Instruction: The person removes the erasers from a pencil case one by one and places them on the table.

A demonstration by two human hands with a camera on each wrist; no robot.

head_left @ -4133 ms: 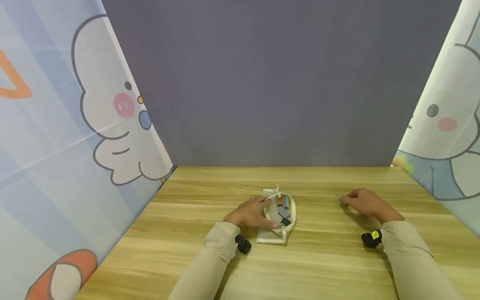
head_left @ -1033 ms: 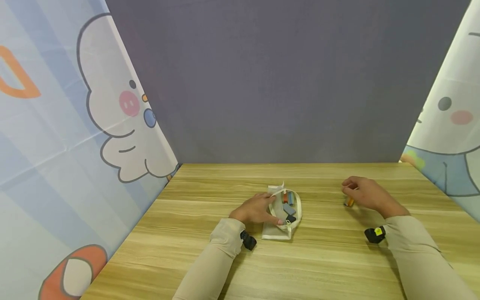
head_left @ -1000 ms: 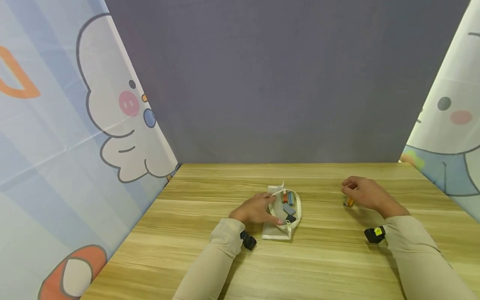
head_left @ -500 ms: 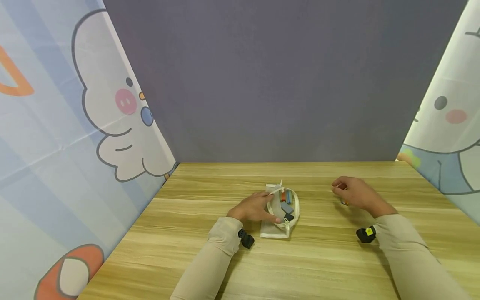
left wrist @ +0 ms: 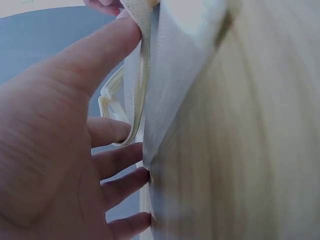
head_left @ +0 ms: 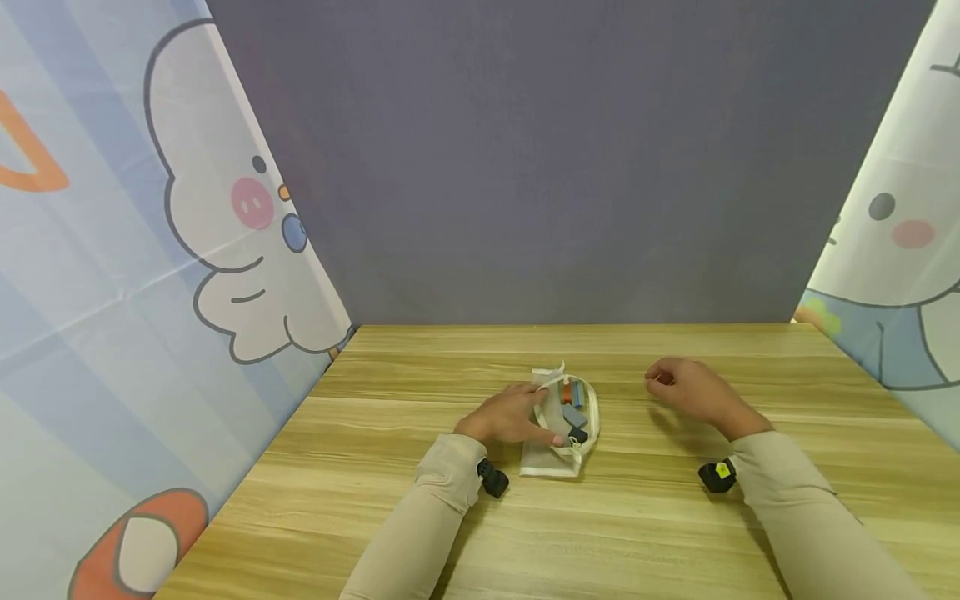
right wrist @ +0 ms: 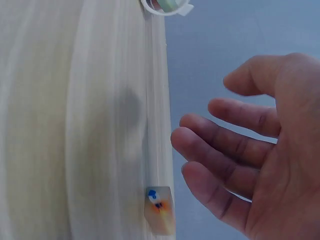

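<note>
A white zippered mesh pouch [head_left: 550,460] lies on the table with its mouth spread. My left hand [head_left: 510,417] rests on its left side, thumb and index finger set apart along the zipper edge [left wrist: 141,75], the other fingers extended against the mesh. Inside show an orange-red piece [head_left: 567,392], a blue piece [head_left: 577,394], a grey block [head_left: 574,416] and a dark piece [head_left: 577,435]. Right of the pouch, my right hand [head_left: 686,390] hovers with loosely bent fingers, nothing between them. Below it in the right wrist view stands a small block with an orange and blue print [right wrist: 160,212], hidden in the head view.
The wood-grain table [head_left: 420,358] ends at a dark grey panel [head_left: 570,167] behind. Printed cartoon curtains [head_left: 112,275] close off the left and right sides.
Earlier my right hand pinched a small grey thing; later an orange piece sat under its fingers. Now the hand has moved left, off the piece. My left hand has stayed on the pouch.
</note>
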